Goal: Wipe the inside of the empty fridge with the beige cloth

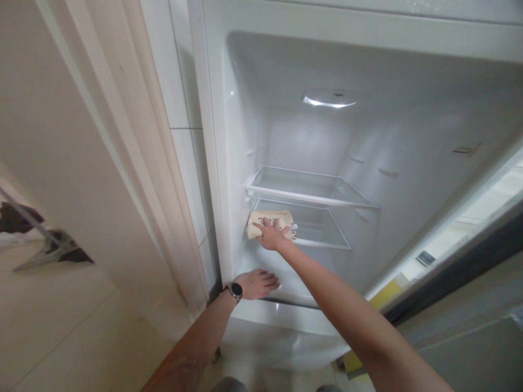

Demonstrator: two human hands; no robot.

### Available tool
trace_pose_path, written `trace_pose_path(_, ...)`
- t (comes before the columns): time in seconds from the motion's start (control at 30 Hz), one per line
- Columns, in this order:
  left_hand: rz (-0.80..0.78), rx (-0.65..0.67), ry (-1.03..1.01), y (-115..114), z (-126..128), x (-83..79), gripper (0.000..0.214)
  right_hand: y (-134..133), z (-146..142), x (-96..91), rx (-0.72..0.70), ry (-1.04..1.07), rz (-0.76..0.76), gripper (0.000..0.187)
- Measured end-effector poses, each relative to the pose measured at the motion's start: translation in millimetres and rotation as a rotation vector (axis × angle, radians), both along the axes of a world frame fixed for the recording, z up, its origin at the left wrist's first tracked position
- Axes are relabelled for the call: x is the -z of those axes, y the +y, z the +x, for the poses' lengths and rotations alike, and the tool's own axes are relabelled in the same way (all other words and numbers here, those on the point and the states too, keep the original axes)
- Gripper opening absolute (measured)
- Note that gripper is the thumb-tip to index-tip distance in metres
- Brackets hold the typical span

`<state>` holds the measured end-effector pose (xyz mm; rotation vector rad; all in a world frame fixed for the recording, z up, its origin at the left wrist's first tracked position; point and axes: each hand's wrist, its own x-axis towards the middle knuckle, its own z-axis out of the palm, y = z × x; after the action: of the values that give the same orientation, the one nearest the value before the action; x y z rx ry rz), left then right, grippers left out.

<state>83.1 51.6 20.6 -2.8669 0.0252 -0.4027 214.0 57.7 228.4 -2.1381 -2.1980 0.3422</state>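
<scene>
My right hand (pixel 273 235) presses a folded cream cloth (pixel 278 216) with dark printed lettering against the lower glass shelf (pixel 322 223) of a fridge, at its left side. The fingers lie spread on top of the cloth. Below it, my left hand (pixel 257 284), with a watch (pixel 236 290) on the wrist, rests flat near the front edge of the fridge floor (pixel 300 272). Its fingers are stretched out and hold nothing. The upper glass shelf (pixel 302 182) sits just above the cloth.
A lit lamp (pixel 330 99) is set in the fridge's inside wall. To the right stands the fridge door (pixel 469 283), swung out. On the left are white tiles (pixel 183 92) and a pale door frame (pixel 139 136). A yellow object (pixel 384 294) shows behind the door edge.
</scene>
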Motion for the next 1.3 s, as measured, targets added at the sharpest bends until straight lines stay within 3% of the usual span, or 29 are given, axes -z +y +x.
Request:
trace_pose_path(0.3,0.049,0.027,-0.039,-1,0,-0.8,0.044,26,2,-9.3,0.034,0.021,-0.109,0.063)
trace_pose_path(0.53,0.043,0.034,-0.029,-1,-1,-1.1,0.045,57,6,-10.2,0.088,0.073,-0.066,0.058)
trace_pose_path(1.03,-0.01,0.027,-0.003,-1,-2,4.1,0.044,172,38,11.2,0.193,0.072,0.082,0.056)
trace_pose_path(1.3,-0.007,0.038,0.019,-2,-3,-2.5,0.043,177,42,12.0,0.159,0.064,0.098,0.06)
